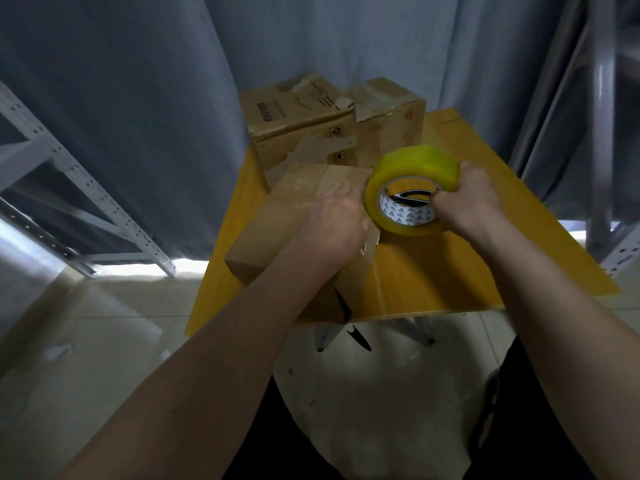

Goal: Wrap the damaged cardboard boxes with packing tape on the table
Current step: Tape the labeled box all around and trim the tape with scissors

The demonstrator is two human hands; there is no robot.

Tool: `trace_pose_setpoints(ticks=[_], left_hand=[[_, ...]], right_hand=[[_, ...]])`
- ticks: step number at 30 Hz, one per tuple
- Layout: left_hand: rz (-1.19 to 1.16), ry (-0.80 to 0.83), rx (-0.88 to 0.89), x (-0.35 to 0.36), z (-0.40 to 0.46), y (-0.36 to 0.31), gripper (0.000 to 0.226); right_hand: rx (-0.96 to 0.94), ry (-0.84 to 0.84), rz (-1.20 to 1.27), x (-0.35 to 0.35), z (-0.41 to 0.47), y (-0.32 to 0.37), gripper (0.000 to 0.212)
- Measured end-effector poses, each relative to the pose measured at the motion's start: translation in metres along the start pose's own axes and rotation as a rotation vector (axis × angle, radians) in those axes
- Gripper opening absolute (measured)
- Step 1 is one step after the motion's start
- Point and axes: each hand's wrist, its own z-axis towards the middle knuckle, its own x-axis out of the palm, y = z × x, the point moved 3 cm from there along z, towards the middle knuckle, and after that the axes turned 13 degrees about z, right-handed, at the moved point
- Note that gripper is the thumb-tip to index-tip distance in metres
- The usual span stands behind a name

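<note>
While the left hand [332, 220] presses flat on the box [298, 233] by the table's [450, 271] near edge, the right hand [467, 202] grips the tape roll [412, 188] just right of it.

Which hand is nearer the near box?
Left. The left hand rests on top of the near box; the right hand grips the tape roll, just off the box's right edge.

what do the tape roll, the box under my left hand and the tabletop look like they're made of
Tape roll: glossy, yellowish see-through plastic film on a printed white core, probably card. Near box: matte brown cardboard, creased, with shiny clear tape strips. Tabletop: smooth yellow-orange board, perhaps laminate or painted wood; the look leaves it open.
</note>
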Motion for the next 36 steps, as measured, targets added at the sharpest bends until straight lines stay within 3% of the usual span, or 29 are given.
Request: trace_pose_setpoints(ticks=[3,5,6,9,12,14,16,18,22,25,27,32,36], left_hand=[[-0.019,-0.103,0.014,-0.008,-0.002,-0.001,0.034],[-0.018,-0.117,0.007,-0.010,-0.003,0.000,0.046],[0.022,-0.072,-0.043,-0.010,-0.004,0.004,0.065],[0.121,0.289,-0.311,-0.007,-0.007,0.027,0.123],[0.080,0.503,-0.327,-0.011,-0.004,0.042,0.136],[0.065,0.526,-0.271,-0.011,-0.005,0.046,0.134],[0.063,0.497,-0.223,-0.007,-0.008,0.050,0.122],[0.061,0.449,-0.215,-0.003,-0.011,0.051,0.110],[0.048,0.401,-0.237,-0.003,-0.008,0.053,0.109],[0.040,0.543,-0.224,-0.004,-0.005,0.054,0.128],[0.034,0.571,-0.218,-0.007,-0.002,0.056,0.129],[-0.007,0.369,-0.238,-0.009,-0.007,0.057,0.110],[-0.096,0.310,-0.279,-0.015,-0.010,0.060,0.107]], right_hand=[[0.014,0.012,0.010,0.000,0.000,0.000,0.018],[0.018,0.010,0.023,0.000,-0.001,-0.001,0.018],[0.018,0.008,0.036,0.001,-0.002,-0.003,0.019],[0.045,-0.017,0.149,0.005,-0.003,-0.013,0.028],[0.116,-0.116,0.430,0.017,-0.009,-0.028,0.049],[0.261,-0.142,0.760,0.038,-0.019,-0.039,0.054],[0.429,-0.029,1.136,0.072,-0.033,-0.046,0.052],[0.521,0.102,1.289,0.099,-0.043,-0.042,0.048],[0.593,0.184,1.353,0.114,-0.042,-0.029,0.050],[0.608,0.200,1.343,0.110,-0.040,-0.023,0.050],[0.604,0.179,1.335,0.112,-0.042,-0.019,0.049],[0.634,0.048,1.349,0.112,-0.043,-0.019,0.046],[0.620,0.070,1.281,0.110,-0.045,-0.017,0.038]])
